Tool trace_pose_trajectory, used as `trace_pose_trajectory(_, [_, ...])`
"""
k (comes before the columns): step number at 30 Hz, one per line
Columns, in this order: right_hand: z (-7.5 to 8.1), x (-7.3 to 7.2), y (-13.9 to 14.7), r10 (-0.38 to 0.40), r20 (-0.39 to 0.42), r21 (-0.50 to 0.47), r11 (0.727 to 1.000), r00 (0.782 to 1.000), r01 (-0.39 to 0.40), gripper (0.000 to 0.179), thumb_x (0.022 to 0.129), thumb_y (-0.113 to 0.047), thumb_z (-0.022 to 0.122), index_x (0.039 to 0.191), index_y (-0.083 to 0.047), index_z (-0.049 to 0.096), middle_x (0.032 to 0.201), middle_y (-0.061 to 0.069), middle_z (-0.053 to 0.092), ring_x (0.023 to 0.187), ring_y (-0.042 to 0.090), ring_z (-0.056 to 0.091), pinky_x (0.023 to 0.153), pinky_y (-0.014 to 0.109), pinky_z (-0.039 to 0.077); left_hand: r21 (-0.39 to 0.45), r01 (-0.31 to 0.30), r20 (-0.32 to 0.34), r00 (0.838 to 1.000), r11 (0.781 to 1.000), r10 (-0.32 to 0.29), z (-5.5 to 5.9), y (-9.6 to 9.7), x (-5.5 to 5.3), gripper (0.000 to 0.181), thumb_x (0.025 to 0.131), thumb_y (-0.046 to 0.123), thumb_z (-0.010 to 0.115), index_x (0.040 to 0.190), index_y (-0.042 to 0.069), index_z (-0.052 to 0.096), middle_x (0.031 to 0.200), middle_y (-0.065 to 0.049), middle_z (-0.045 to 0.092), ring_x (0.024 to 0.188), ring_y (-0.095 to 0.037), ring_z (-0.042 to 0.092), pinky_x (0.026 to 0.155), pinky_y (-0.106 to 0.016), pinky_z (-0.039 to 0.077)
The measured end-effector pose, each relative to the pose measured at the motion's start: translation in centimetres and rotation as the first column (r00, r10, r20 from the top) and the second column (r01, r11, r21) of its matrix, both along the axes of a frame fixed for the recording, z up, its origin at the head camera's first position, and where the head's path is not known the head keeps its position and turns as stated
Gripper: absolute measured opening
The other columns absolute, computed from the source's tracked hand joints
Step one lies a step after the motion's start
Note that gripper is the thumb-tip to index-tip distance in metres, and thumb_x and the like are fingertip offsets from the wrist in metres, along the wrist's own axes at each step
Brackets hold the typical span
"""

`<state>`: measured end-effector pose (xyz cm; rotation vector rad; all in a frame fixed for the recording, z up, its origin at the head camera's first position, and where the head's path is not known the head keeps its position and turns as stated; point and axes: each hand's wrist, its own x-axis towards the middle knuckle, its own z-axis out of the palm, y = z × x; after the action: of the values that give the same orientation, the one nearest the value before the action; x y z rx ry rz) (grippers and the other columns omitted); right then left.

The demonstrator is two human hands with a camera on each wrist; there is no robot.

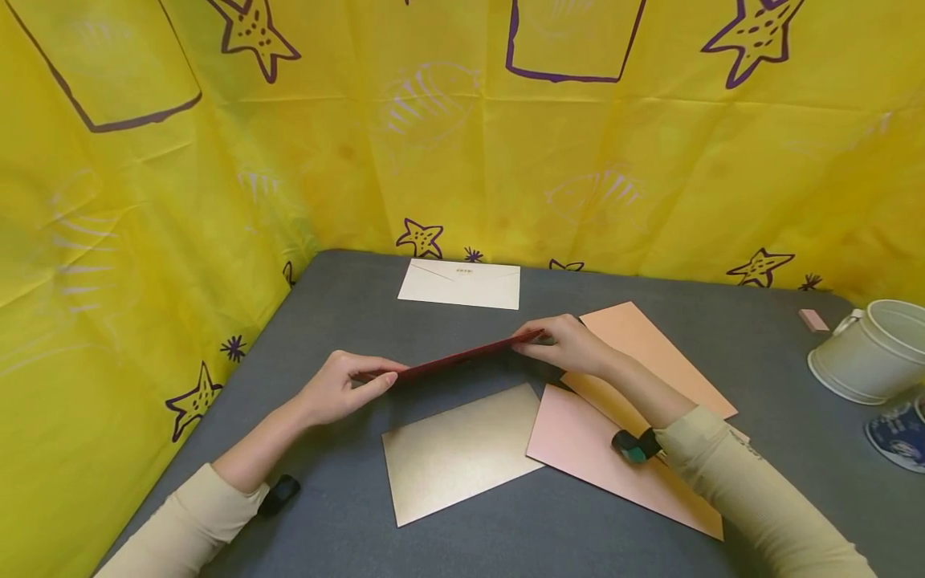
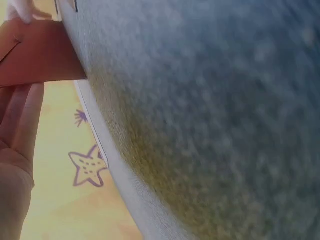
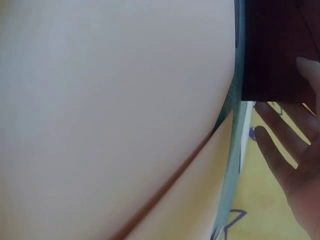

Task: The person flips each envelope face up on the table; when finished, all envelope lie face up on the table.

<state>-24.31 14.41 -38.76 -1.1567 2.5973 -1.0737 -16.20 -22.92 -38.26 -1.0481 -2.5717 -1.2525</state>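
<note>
A red envelope (image 1: 462,358) is held up above the dark grey table, nearly edge-on in the head view. Its left end is pinched between the thumb and fingers of my left hand (image 1: 350,388); my right hand (image 1: 567,343) pinches the other end, which sits a bit higher. In the left wrist view the envelope (image 2: 47,55) shows a flap line. Below it lies a flat gold envelope-like piece (image 1: 462,456), touching a pink one (image 1: 585,445) on its right. Under my right forearm are a gold-orange piece (image 1: 603,395) and a peach one (image 1: 650,345), partly covered.
A white envelope (image 1: 448,287) lies flap up at the table's back edge. At the right stand a white metal bucket (image 1: 860,361) and a blue patterned tin (image 1: 896,433), beside a small pink block (image 1: 813,320). Yellow printed cloth (image 1: 462,177) hangs behind and left.
</note>
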Motion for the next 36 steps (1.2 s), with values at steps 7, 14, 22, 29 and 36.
trace_pose_trajectory(7, [-0.3, -0.4, -0.6, -0.080, 0.015, -0.021, 0.997, 0.997, 0.080, 0.023, 0.091, -0.019, 0.070, 0.109, -0.005, 0.072, 0.098, 0.003, 0.073, 0.090, 0.018, 0.070, 0.078, 0.033, 0.056, 0.010, -0.092, 0.049, 0.995, 0.996, 0.092, -0.3, -0.7, -0.5, 0.014, 0.091, 0.010, 0.069, 0.103, 0.009, 0.077, 0.089, -0.001, 0.074, 0.071, -0.017, 0.065, 0.061, -0.023, 0.051])
trace_pose_trajectory(14, [-0.9, -0.3, -0.8, -0.078, -0.024, -0.039, 0.996, 0.997, 0.077, 0.024, 0.089, -0.014, 0.072, 0.111, -0.005, 0.072, 0.099, 0.003, 0.073, 0.091, 0.017, 0.069, 0.081, 0.037, 0.055, -0.116, -0.082, 0.115, 0.989, 0.990, 0.096, -0.7, -1.0, -0.7, 0.015, 0.090, 0.012, 0.070, 0.104, 0.010, 0.076, 0.093, 0.000, 0.074, 0.072, -0.007, 0.061, 0.062, -0.024, 0.050])
trace_pose_trajectory(22, [-0.6, -0.5, -1.0, -0.159, 0.080, -0.034, 0.986, 0.984, 0.162, 0.023, 0.089, -0.021, 0.073, 0.107, -0.006, 0.072, 0.088, 0.001, 0.073, 0.075, 0.013, 0.066, 0.068, 0.030, 0.054, -0.040, -0.238, 0.315, 0.919, 0.971, 0.238, -0.6, -1.0, -2.0, 0.019, 0.091, 0.015, 0.070, 0.104, 0.002, 0.071, 0.095, -0.009, 0.073, 0.081, -0.017, 0.070, 0.070, -0.028, 0.056])
trace_pose_trajectory(29, [-0.4, -0.4, -1.2, -0.238, 0.324, -0.027, 0.965, 0.915, 0.261, 0.021, 0.089, -0.024, 0.073, 0.084, -0.005, 0.066, 0.078, 0.005, 0.068, 0.073, 0.017, 0.070, 0.069, 0.030, 0.057, 0.057, -0.421, 0.530, 0.781, 0.905, 0.330, -0.4, -0.9, -3.6, 0.039, 0.091, 0.018, 0.071, 0.118, -0.008, 0.060, 0.102, -0.018, 0.070, 0.080, -0.012, 0.067, 0.073, -0.031, 0.057])
trace_pose_trajectory(36, [-0.7, -0.3, -1.7, -0.245, 0.463, -0.024, 0.957, 0.852, 0.289, 0.027, 0.092, -0.027, 0.070, 0.082, -0.002, 0.064, 0.070, 0.007, 0.065, 0.064, 0.018, 0.067, 0.064, 0.032, 0.058, 0.008, -0.499, 0.588, 0.704, 0.867, 0.400, -0.7, -0.8, -5.2, 0.051, 0.092, 0.022, 0.069, 0.133, -0.004, 0.054, 0.112, -0.021, 0.068, 0.083, -0.010, 0.067, 0.073, -0.027, 0.056])
